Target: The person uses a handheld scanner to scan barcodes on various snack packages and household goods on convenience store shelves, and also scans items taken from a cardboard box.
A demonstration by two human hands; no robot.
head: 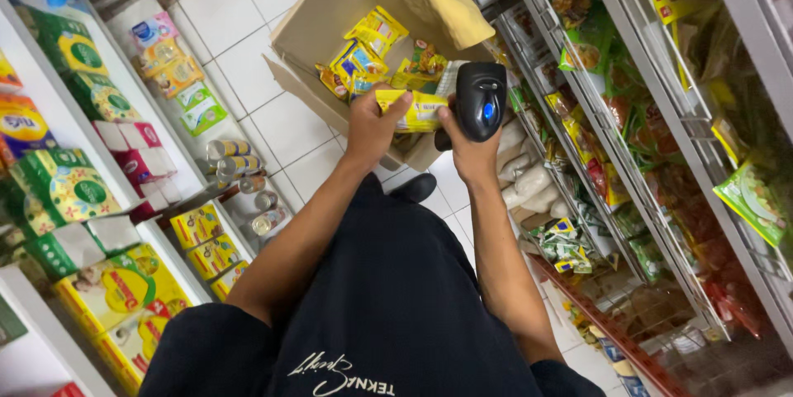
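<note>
Overhead, the left hand (369, 123) pinches a yellow snack packet (417, 109) above the open cardboard box's (330, 9) near edge, while the right hand (471, 145) grips a black barcode scanner (481, 99) touching the packet's right end.

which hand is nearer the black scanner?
Right. The right hand grips the black scanner; the left hand is off to its left, holding the yellow packet over the cardboard box.

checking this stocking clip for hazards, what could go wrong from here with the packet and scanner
1. The right hand holds both the scanner and one end of the yellow packet; that split grip might let either one slip.
2. The open box sits in the narrow aisle just ahead of the shoe, a possible trip.
</note>
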